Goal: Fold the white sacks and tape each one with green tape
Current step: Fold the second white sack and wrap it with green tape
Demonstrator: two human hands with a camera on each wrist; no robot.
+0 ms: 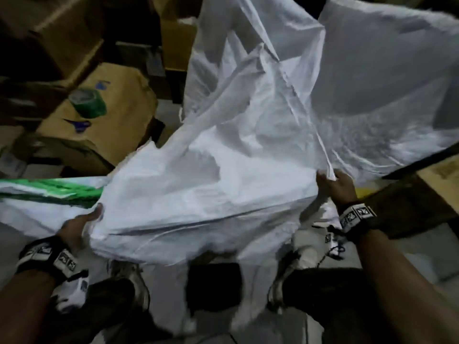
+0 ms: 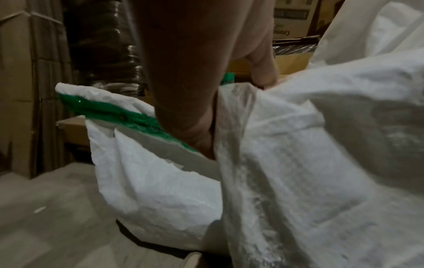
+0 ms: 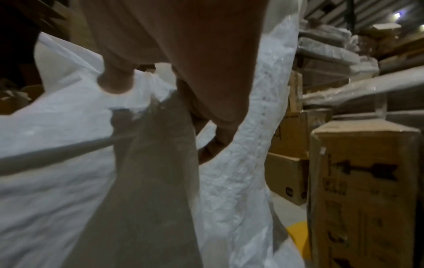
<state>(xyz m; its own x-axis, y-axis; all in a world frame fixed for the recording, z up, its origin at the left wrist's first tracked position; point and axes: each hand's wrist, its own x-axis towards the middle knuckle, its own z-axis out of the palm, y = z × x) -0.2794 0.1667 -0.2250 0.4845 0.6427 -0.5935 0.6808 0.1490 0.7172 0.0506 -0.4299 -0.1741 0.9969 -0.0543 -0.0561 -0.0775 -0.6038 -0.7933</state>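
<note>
A large white woven sack [image 1: 223,175] hangs spread in the air in front of me, billowing up and away. My left hand [image 1: 82,224] grips its near left edge, thumb on top. My right hand [image 1: 332,182] clutches the near right edge by a seam. In the left wrist view my left hand [image 2: 206,116] pinches the sack [image 2: 309,163]. In the right wrist view my right hand [image 3: 183,90] curls round the sack [image 3: 57,145]. A folded white sack with green tape [image 1: 49,192] lies at the left, under my left hand. A roll of green tape [image 1: 88,103] sits on a cardboard box [image 1: 119,120].
Cardboard boxes [image 1: 62,33] crowd the far left. More boxes [image 3: 362,190] stand close at my right. A brown carton [image 1: 422,194] sits right of my right hand. My shoes [image 1: 129,289] show below on the grey floor [image 1: 409,256].
</note>
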